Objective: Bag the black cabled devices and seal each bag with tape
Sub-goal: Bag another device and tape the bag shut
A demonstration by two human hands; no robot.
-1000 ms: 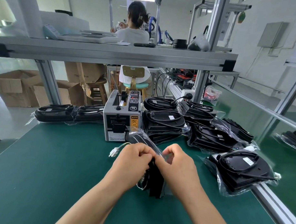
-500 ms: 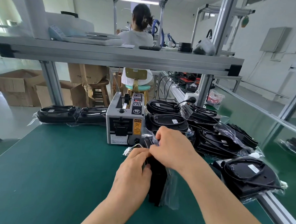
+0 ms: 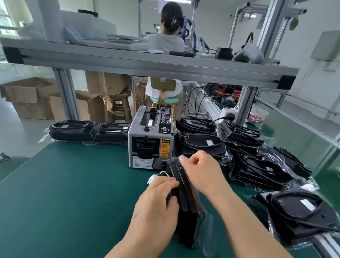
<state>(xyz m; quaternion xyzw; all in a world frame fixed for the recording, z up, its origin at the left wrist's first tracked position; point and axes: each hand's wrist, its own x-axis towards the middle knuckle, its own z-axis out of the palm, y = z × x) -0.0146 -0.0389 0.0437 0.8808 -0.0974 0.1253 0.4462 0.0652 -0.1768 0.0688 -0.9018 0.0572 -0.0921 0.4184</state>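
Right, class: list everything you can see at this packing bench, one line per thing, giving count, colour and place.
Held device: one, black, on edge in a clear bag, mat centre.
Tape dispenser: one, grey, behind the held device.
Bagged devices: several, black, piled right of the dispenser; exact count unclear.
Near bagged device: one, black, right mat edge.
Devices at left: two, black, left of the dispenser.
Mat: one, green, covering the bench.
Cardboard boxes: several, brown, floor at left.
Seated person: one, pale top, beyond the shelf.
Left hand: grip on the device's side.
Right hand: pinching the bag's top.

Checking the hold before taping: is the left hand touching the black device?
Touching. The head view shows the left hand pressed against the side of the upright black device, fingers on its edge.
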